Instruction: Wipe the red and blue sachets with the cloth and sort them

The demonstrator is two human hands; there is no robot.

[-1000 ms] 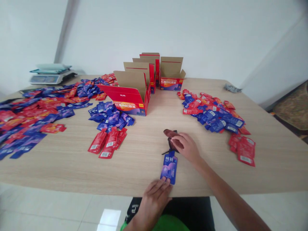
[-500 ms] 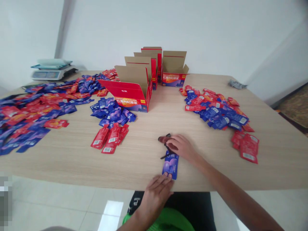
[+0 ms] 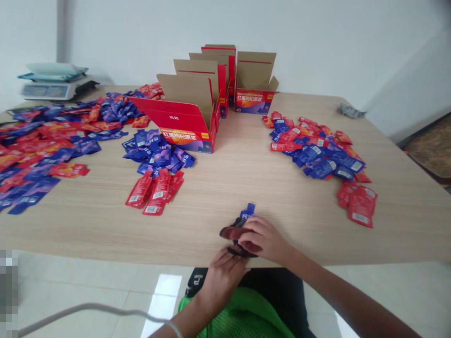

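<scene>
A blue pouch [image 3: 247,212] lies near the table's front edge, its top showing and its lower part covered. Over it my right hand [image 3: 267,240] is closed on a dark brown and black cloth-like item [image 3: 232,233]. My left hand [image 3: 227,272] rests at the front edge with its fingers stretched out, their tips beside the dark item. Left of the middle lie blue pouches [image 3: 155,152] and several red pouches [image 3: 155,191]. A pile of red and blue pouches [image 3: 317,155] lies on the right.
Open red boxes [image 3: 183,126] stand in a row at the back, with another box [image 3: 253,101] beside them. A large spread of pouches [image 3: 45,145] covers the table's left side. Behind it is a scale [image 3: 45,90]; a grey crumpled thing [image 3: 351,111] lies far right.
My right hand has moved the dark item down the blue pouch toward my left hand, uncovering the pouch's top. The view has shifted, and a grey cable now shows at the lower left.
</scene>
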